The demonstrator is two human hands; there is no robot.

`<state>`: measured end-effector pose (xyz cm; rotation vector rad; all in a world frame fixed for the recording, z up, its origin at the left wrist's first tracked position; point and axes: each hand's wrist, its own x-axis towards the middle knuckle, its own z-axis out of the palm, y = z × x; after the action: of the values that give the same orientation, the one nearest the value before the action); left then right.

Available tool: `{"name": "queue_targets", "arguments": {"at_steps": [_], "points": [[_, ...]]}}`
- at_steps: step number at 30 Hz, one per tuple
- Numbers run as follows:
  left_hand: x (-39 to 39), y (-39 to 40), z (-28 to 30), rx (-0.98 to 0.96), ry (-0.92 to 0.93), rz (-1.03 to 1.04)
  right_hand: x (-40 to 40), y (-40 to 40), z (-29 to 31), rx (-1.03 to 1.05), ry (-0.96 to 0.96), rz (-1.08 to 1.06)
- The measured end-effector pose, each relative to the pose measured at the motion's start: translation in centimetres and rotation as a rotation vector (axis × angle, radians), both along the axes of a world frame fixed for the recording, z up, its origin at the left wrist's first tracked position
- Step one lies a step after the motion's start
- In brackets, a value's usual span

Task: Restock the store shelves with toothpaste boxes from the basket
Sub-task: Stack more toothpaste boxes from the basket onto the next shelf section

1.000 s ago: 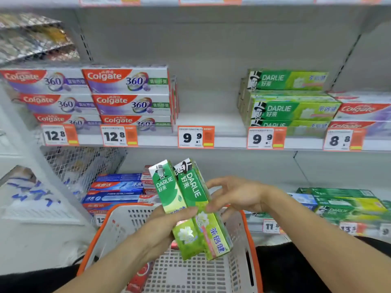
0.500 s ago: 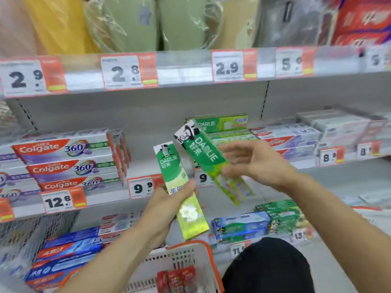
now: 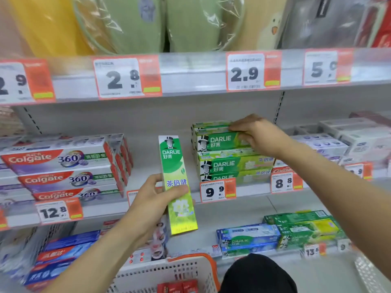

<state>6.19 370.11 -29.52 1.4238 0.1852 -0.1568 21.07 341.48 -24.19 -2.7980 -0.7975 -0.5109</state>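
**Two green boxes at the shelf**

The left hand (image 3: 148, 199) grasps one green toothpaste box (image 3: 176, 182) upright before the shelf (image 3: 143, 144). The right hand (image 3: 257, 135) pinches, as it seems, the top box (image 3: 220, 141) lying on the green stack (image 3: 230, 167). The basket (image 3: 190, 269) is below.

Plastic-wrapped green cups (image 3: 160, 24) stand on the top shelf, a yellow one (image 3: 46, 24) to their left. Orange price tags (image 3: 127, 78) line the shelf edges. Colgate 360 boxes (image 3: 63, 168) are stacked at left; blue boxes (image 3: 63, 256) lie below them.
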Motion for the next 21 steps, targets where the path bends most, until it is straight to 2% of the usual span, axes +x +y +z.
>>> {"name": "queue_targets", "arguments": {"at_steps": [4,6,7,8,10,12,14,15,18,20,21], "points": [[0.3,-0.1,0.2,0.061,-0.06,-0.098,-1.4,0.6,-2.2,0.154,-0.221,0.005],[0.5,-0.2,0.2,0.113,-0.088,-0.141,-4.1,1.7,-1.8,0.438,-0.195,0.029],[0.6,-0.3,0.3,0.174,-0.118,-0.163,-5.5,2.4,-1.3,0.623,-0.065,0.022],[0.7,-0.3,0.3,0.263,-0.169,-0.184,-6.8,2.9,-0.9,0.814,0.146,0.014],[1.0,-0.2,0.3,0.54,-0.334,-0.216,-8.6,3.4,0.1,1.077,0.652,-0.009],[1.3,-0.2,0.3,0.92,-0.589,-0.239,-9.5,3.2,0.7,1.058,0.968,-0.072],[1.6,-0.5,0.4,1.233,-0.831,-0.253,-10.1,2.9,0.9,0.972,1.063,-0.078],[1.6,-0.7,0.6,1.327,-0.874,-0.264,-10.2,2.8,0.8,0.991,1.061,-0.07],[1.8,-0.3,1.6,1.385,-0.748,-0.311,-10.1,1.5,0.3,1.127,1.001,-0.047],[1.9,0.7,2.4,1.29,-0.608,-0.317,-9.8,-0.1,0.1,1.187,0.95,0.006],[1.8,1.0,2.9,1.157,-0.514,-0.312,-9.6,-0.8,-0.1,1.198,0.927,0.03]]}}
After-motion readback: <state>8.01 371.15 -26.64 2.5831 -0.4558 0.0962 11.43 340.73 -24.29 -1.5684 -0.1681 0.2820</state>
